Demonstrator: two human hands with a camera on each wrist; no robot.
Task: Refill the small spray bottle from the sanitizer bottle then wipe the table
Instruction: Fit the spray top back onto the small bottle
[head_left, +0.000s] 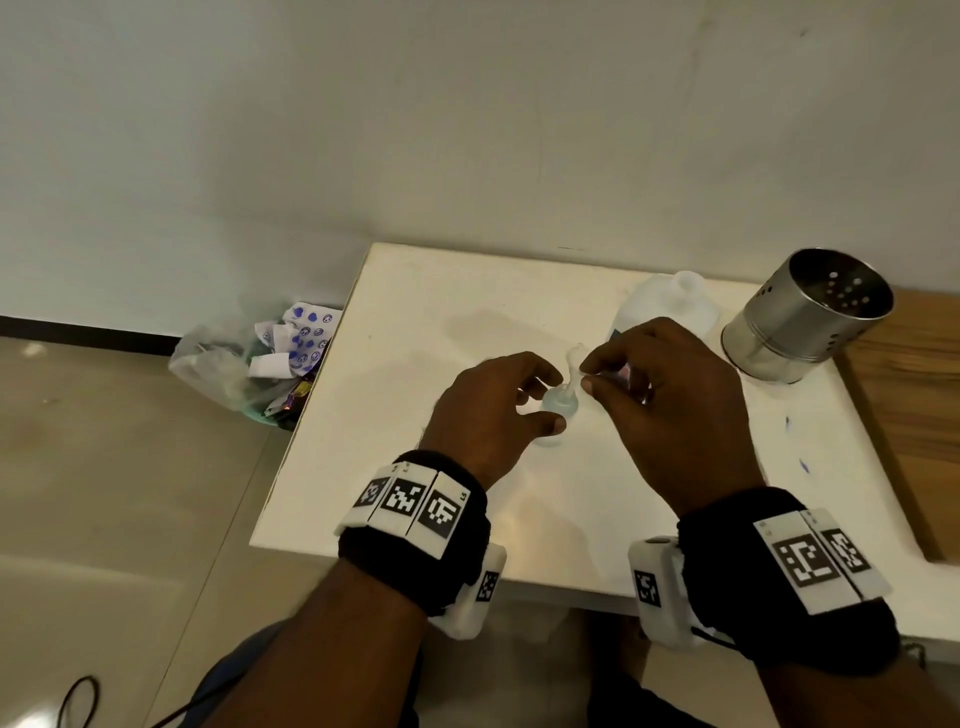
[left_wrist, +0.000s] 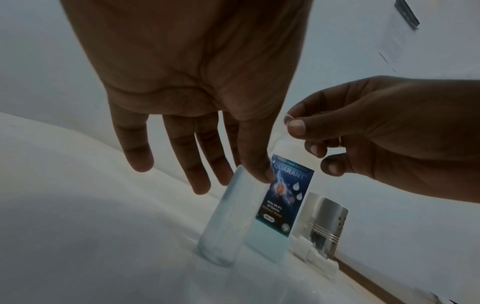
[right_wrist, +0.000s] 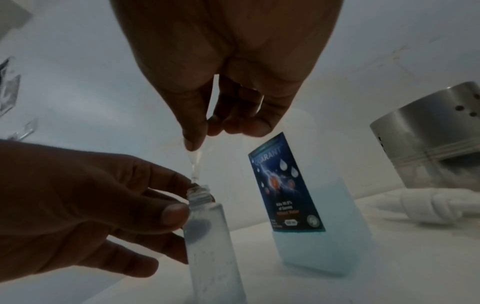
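The small clear spray bottle (head_left: 558, 405) (left_wrist: 226, 222) (right_wrist: 210, 236) stands uncapped on the white table (head_left: 415, 467). My left hand (head_left: 540, 400) (right_wrist: 179, 205) holds it near the neck between thumb and fingers. My right hand (head_left: 587, 375) (right_wrist: 200, 135) pinches a tiny clear funnel (head_left: 574, 358) (right_wrist: 196, 162) by its rim, and the funnel's stem sits in the bottle's mouth. The sanitizer bottle (head_left: 670, 306) (left_wrist: 283, 195) (right_wrist: 285, 185), with a blue label and pale blue liquid low inside, stands just behind, partly hidden by my right hand.
A perforated steel holder (head_left: 810, 322) (right_wrist: 428, 144) stands at the back right. A white pump cap (right_wrist: 428, 205) lies near its base. Right of the table is a wooden top (head_left: 909, 389). A lined waste bin (head_left: 249, 364) sits on the floor to the left.
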